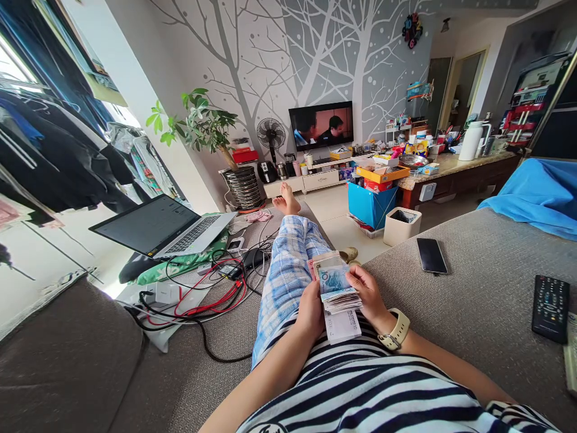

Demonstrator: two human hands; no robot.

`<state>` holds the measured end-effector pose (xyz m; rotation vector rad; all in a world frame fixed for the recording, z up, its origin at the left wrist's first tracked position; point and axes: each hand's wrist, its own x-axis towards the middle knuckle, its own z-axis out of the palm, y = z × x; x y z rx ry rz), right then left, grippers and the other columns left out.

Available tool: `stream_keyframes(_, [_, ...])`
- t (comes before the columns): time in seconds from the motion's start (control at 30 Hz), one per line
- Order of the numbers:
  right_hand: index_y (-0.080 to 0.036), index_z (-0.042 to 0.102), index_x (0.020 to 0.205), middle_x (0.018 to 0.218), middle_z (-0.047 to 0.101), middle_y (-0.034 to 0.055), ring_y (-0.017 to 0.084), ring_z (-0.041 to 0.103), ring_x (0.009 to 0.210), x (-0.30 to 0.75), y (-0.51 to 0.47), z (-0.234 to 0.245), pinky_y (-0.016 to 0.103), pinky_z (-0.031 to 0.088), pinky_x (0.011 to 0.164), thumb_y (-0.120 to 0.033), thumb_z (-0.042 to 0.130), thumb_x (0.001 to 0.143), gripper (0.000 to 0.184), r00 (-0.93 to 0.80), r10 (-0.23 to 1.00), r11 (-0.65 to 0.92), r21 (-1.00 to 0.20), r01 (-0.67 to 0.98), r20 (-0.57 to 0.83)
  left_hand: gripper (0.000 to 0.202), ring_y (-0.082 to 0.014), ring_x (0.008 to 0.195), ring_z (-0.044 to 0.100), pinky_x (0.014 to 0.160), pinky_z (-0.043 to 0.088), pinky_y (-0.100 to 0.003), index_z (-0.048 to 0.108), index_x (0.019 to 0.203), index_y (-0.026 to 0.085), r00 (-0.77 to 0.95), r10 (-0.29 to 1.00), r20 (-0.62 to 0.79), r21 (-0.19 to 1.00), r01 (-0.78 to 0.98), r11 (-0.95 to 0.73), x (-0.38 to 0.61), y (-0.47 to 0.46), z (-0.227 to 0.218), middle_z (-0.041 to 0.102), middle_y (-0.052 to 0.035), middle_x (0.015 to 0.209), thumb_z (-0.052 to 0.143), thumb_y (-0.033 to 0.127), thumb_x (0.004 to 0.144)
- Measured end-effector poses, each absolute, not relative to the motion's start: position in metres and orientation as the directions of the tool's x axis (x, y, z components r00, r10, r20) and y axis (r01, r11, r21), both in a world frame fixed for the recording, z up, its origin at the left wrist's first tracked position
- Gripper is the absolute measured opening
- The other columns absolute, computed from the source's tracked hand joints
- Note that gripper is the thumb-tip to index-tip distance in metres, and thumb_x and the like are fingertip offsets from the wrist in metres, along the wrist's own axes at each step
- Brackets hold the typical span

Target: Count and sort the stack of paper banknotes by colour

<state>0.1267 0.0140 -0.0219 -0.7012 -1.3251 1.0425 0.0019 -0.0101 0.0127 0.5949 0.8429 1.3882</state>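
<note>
Over my lap I hold a folded stack of banknotes (341, 299) between both hands. My left hand (311, 308) grips the stack's left side, its fingers mostly hidden behind the notes. My right hand (367, 293) is closed at the right side, with thumb and fingers pinching a blue-green note (332, 278) marked 10 that stands up from the stack. A reddish note edge shows behind it at the upper left. Below the stack hangs a white printed slip of paper (343, 326), held along with the notes. A pale watch sits on my right wrist.
To the left, an open laptop (193, 234) rests on a green cushion, beside tangled black and red cables (225, 288). A phone (431, 255) and a remote control (550, 308) lie on the grey sofa to the right. A white bin (402, 226) stands beyond the sofa.
</note>
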Motion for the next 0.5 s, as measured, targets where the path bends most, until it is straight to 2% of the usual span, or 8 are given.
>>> stream_keyframes(0.3, [-0.020,0.050,0.072,0.066,0.042,-0.0026,0.013,0.038,0.060,0.126,0.014,-0.024,0.025,0.033,0.056,-0.044,0.055,0.088,0.029,-0.084,0.895,0.411,-0.884,-0.224,0.438,0.016,-0.0198,0.069,0.066,0.070,0.053,-0.032,0.067,0.074,0.014,-0.031,0.988,-0.151,0.790,-0.605,0.101,-0.001,-0.008,0.009,0.071,-0.0044,0.073,0.067,0.026,0.064])
stream_keyframes(0.5, [-0.020,0.053,0.073,0.067,0.045,-0.0016,0.014,0.040,0.062,0.126,0.013,-0.025,0.026,0.033,0.057,-0.043,0.054,0.089,0.028,-0.067,0.881,0.449,-0.872,-0.195,0.468,0.018,-0.0218,0.072,0.068,0.070,0.054,-0.033,0.066,0.080,0.014,-0.010,0.978,-0.210,0.753,-0.639,0.155,-0.001,-0.004,0.003,0.071,-0.0056,0.074,0.066,0.028,0.068])
